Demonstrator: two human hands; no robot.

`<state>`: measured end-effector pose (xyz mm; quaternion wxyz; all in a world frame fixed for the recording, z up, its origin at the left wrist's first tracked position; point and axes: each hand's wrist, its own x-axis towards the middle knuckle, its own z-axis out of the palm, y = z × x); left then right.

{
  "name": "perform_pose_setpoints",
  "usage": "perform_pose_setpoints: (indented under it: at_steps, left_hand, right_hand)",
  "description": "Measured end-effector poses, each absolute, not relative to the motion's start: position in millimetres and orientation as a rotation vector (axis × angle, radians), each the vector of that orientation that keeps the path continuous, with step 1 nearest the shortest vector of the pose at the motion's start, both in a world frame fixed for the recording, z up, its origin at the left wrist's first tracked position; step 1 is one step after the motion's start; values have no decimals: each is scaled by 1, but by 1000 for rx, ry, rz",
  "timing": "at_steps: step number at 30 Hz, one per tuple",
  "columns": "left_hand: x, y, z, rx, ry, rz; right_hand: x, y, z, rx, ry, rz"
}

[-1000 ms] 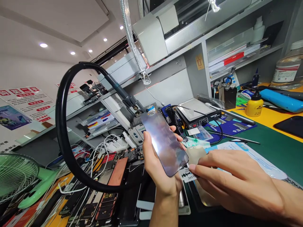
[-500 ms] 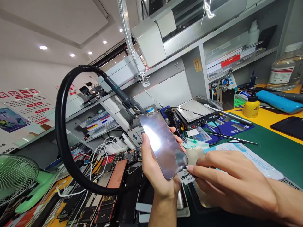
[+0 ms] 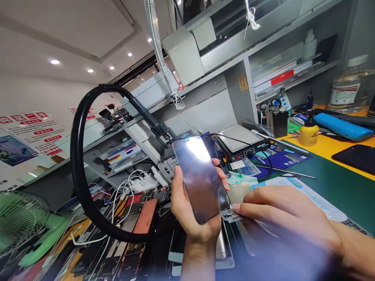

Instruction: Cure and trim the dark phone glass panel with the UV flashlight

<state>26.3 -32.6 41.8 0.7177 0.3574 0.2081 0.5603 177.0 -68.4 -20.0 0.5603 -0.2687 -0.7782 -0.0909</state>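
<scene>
Left hand (image 3: 193,220): grip clamped on the phone (image 3: 202,183), thumb along its left long edge, fingertips showing at the right edge, palm behind the lower part. Phone is held above the surface (image 3: 324,146), near the middle of the view, tilted, dark glass facing the camera; bright glare on the upper part of the glass.

Right hand (image 3: 284,218): grip together on the blade (image 3: 230,216), a thin flat piece with dark cut-outs and print. Blade's free end lies at the phone's lower edge, near the lower right corner; actual contact cannot be told. Lower part of this hand is lost in a bluish blur.

Surroundings: green mat (image 3: 336,191) on the yellow surface, right of the phone. On the mat: a white-and-blue packet (image 3: 316,197), partly behind the right hand, and tweezers (image 3: 290,171) beyond it. Hot plate (image 3: 240,136) stands behind the phone, to its right. Farther right: yellow bottle (image 3: 309,134), blue tool (image 3: 342,127), second phone (image 3: 359,156) lying flat, clear jug (image 3: 348,93) toward the back.

Left of the phone: black hose (image 3: 76,156) in a large loop, white power strip (image 3: 144,182) with cables, salmon panel (image 3: 146,214) among phone parts, green fan (image 3: 23,220) at the far left.
</scene>
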Motion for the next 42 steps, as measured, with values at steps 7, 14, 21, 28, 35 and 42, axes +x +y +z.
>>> perform_pose_setpoints:
  at_steps: [7,14,21,28,35,42]
  left_hand:
    - [23,-28,39,806,317,1191]
    - [24,-18,35,830,386,1275]
    - [26,-12,31,835,415,1323]
    - [22,-3,24,820,445,1328]
    - [25,-7,28,777,426,1274]
    - [26,-10,27,765,339,1165]
  right_hand:
    - [177,-69,-7,-689,-1579,169]
    - [193,-51,5,-977,-1148,560]
    - [212,-32,5,-1141,-1156,676]
    - [266,-13,11,-1514,-1157,426]
    - [319,-2,-15,-1919,-1445,558]
    - [321,8,-28,-2035,-1519,467]
